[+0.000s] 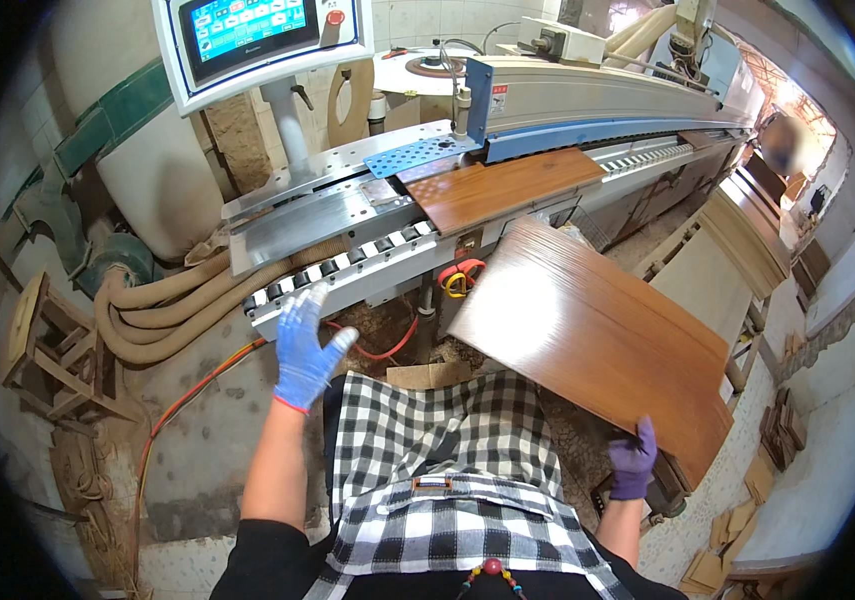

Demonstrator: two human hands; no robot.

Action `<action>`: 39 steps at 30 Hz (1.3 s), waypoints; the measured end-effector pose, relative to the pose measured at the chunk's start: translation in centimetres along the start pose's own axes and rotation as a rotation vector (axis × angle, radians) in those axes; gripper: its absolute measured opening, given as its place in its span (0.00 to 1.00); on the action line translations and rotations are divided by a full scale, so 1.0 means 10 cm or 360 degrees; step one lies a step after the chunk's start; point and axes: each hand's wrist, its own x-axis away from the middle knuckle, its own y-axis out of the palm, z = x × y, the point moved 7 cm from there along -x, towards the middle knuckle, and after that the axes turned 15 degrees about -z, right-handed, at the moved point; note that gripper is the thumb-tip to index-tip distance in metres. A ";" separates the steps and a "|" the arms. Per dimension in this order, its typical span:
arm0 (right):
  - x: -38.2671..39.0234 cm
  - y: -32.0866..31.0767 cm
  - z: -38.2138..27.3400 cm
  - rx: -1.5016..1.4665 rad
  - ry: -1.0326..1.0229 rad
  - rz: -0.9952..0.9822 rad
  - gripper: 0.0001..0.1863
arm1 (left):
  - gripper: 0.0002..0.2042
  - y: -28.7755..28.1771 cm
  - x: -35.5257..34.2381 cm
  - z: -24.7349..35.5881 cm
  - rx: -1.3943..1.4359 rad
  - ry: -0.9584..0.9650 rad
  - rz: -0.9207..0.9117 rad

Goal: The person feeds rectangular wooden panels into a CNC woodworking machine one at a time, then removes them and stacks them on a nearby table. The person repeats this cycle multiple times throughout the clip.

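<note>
My left hand (308, 350), in a blue glove with pale fingertips, is raised beside the roller rail (352, 256) at the machine's near end. Its fingers are spread and hold nothing. At the right, my right hand (632, 464) in a purple glove grips the near edge of a glossy brown wood panel (597, 325). This panel slants across the space in front of the machine, its corner notched at the far right. Another brown wood panel (507, 190) lies flat on the machine bed, partly under the blue guard (427, 157).
A control screen (247, 30) with a red button stands at upper left. Ribbed hoses (172, 300) and a wooden stool (62, 350) are at left. Stacked panels (737, 235) stand at right. A person (779, 145) is at the far end. Red and yellow cables (192, 390) cross the floor.
</note>
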 end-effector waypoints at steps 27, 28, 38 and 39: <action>-1.17 1.22 1.70 -0.0504 0.0935 -0.0194 0.53 | 0.31 -0.40 0.18 -1.18 -0.0281 -0.0738 0.0209; -1.03 0.94 1.48 -0.0447 0.0868 0.0078 0.62 | 0.32 -0.39 0.15 -1.19 -0.0263 -0.0755 0.0186; -0.54 -0.56 0.25 -0.0611 0.0381 0.0960 0.73 | 0.32 -0.34 0.13 -1.20 -0.0312 -0.0715 0.0229; -0.53 -0.72 0.31 -0.0559 0.0363 0.0992 0.71 | 0.32 -0.34 0.12 -1.21 -0.0318 -0.0713 0.0223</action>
